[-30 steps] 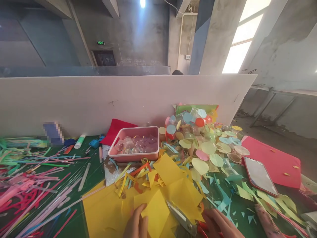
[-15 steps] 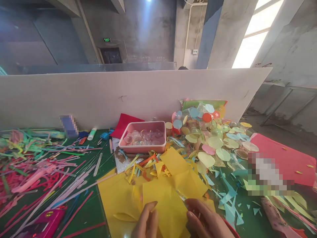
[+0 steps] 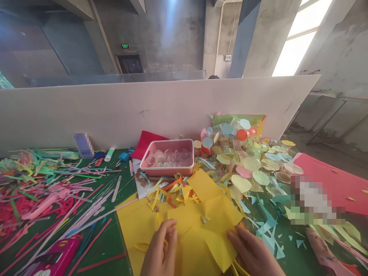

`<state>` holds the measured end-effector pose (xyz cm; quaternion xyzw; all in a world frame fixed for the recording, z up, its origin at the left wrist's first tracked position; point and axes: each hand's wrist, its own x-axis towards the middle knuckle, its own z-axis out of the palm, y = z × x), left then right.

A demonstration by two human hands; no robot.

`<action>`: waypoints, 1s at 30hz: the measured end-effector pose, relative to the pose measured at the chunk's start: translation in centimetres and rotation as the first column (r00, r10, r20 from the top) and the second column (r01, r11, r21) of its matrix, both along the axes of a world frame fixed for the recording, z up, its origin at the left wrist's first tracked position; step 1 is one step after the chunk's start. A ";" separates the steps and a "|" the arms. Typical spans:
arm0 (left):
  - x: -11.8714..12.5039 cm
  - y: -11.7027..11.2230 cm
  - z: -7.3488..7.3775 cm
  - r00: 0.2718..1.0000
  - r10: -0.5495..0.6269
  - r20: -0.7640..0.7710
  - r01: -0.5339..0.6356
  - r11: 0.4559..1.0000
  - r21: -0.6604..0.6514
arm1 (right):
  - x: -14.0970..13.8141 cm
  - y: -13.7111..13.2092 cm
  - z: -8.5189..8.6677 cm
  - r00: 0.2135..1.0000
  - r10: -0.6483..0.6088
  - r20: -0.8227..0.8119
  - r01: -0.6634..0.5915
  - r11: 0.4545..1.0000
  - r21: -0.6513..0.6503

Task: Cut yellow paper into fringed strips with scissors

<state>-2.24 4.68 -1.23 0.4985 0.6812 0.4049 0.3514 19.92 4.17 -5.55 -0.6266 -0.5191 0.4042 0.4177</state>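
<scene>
Two hands work at the 6 o'clock edge of the green surface (image 3: 109, 245), both on a heap of yellow paper sheets (image 3: 198, 226). The left hand (image 3: 161, 253) has its fingers curled, pinching the near edge of one sheet between thumb and fingertips. The right hand (image 3: 254, 255) lies nearly flat and open, its fingers pressing a folded yellow piece down; it grips nothing. To handle the sheet well, I think the pinch should stay close to the edge and the flat hand should hold the pile firmly. At 12 o'clock stands a pink tray (image 3: 168, 170).
</scene>
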 end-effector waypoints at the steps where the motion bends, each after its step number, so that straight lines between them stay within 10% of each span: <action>1: -0.2 0.6 0.5 0.997 -0.015 -0.075 0.016 1.000 0.015 | 0.2 0.1 -0.1 1.000 -0.009 0.015 0.009 1.000 -0.001; 11: -1.4 6.5 5.6 0.822 -0.249 -0.512 0.314 0.948 0.042 | 0.5 0.7 0.5 0.991 -0.110 0.074 0.107 0.993 0.050; 17: 2.1 4.6 6.4 0.809 -0.566 -0.161 0.499 0.805 -0.322 | -0.6 1.1 1.6 0.999 -0.016 0.038 0.014 0.999 0.053; 30: 3.2 1.3 2.4 0.899 -0.307 0.313 0.372 0.911 -0.175 | -0.5 -1.0 3.5 0.994 -0.105 -0.037 0.107 0.993 0.046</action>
